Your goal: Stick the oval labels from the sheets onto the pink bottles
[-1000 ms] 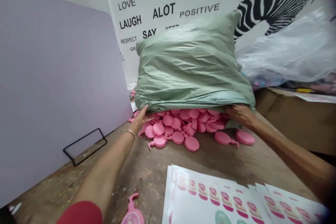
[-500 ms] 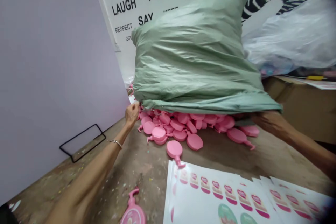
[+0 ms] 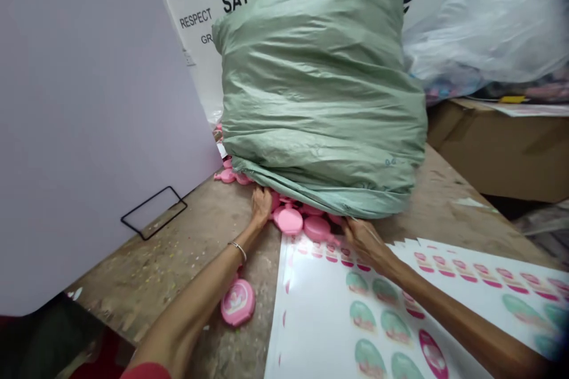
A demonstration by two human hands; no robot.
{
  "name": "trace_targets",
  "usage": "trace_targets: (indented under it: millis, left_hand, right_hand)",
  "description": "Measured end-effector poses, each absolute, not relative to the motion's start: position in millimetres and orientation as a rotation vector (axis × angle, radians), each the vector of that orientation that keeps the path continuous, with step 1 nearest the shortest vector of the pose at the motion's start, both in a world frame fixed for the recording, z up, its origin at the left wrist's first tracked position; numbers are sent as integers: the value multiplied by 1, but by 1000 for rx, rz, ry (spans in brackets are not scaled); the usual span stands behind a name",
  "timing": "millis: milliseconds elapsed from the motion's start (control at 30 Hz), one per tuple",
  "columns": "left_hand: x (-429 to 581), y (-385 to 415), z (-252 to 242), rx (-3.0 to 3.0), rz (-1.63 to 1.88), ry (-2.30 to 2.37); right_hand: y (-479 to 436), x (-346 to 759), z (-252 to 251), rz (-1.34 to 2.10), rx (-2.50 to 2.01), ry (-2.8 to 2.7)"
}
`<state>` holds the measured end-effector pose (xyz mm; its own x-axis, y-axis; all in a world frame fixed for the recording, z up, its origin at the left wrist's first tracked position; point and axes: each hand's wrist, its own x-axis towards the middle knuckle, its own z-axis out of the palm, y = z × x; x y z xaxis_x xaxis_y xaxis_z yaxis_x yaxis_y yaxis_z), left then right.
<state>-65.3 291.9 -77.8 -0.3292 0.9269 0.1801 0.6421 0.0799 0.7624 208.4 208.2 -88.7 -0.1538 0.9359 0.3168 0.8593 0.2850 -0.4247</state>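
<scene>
Your sack [image 3: 320, 100] stands bulging on the counter [image 3: 178, 272], its folded hem slanting down toward you, and both your hands are at that hem. Your left hand [image 3: 262, 204] is under the hem's edge beside the pink pieces [image 3: 290, 221]; its fingers are curled, but their tips are hidden, so I cannot tell whether that grip is clamped on anything. Your right hand [image 3: 362, 234] is at the hem's lower corner, over the sheets [image 3: 320, 308]; the hem hides its fingertips too, so I cannot tell how that grip stands. As for progress, only part of the load looks to be out: a few pieces lie on the counter beneath the hem, and a few more near the board [image 3: 102, 130]. From its fullness, I judge that much remains inside the sack, though its contents are hidden. One labelled piece [image 3: 238, 302] lies by your left forearm; the visible tops beneath the hem look plain, and the printed sheets lie flat.
</scene>
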Motion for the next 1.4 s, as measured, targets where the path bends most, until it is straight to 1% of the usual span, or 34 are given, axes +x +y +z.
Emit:
trace_targets:
  millis: [100,300,400,467,567,733,933,1100,1167,1233,1300,1400]
  left_hand:
    - [-60,264,-66,1579,1137,1941]
    - [-80,207,-30,1683,1146,1700]
    - [-88,173,-15,1675,1172,1616]
    - [-88,146,-9,1653,1237,1578]
    - [-82,103,-9,1587,1313,1511]
    - [-62,47,-25,1348,1289,1397]
    - [-44,31,-35,1103,1283,1299]
    - [-35,23,-26,948,1254,1178]
    - [-23,15,-23,883,1193,1036]
    - [-9,5,-21,797,1155,918]
    - [-1,-5,-20,695,1143,891]
    - [-7,-16,-21,566,1124,947]
  right_hand:
    - [198,198,-82,246,-1606,-2108]
    - [165,203,-68,307,-1753,-2043]
    - [144,181,-60,338,-1719,-2083]
    - [136,158,-54,296,-1707,-2143]
    - [136,129,-46,230,-1777,-2202]
    - [140,122,-41,258,-1878,-2197]
    - [136,125,-21,297,-1906,-2234]
    - [81,123,-8,357,-1842,-2189]
    - [48,129,-8,468,-1731,-2163]
    - [18,142,-7,652,-1581,-2112]
    - [-6,163,-5,734,-1542,-2024]
    - [-39,194,-10,573,-1643,-2029]
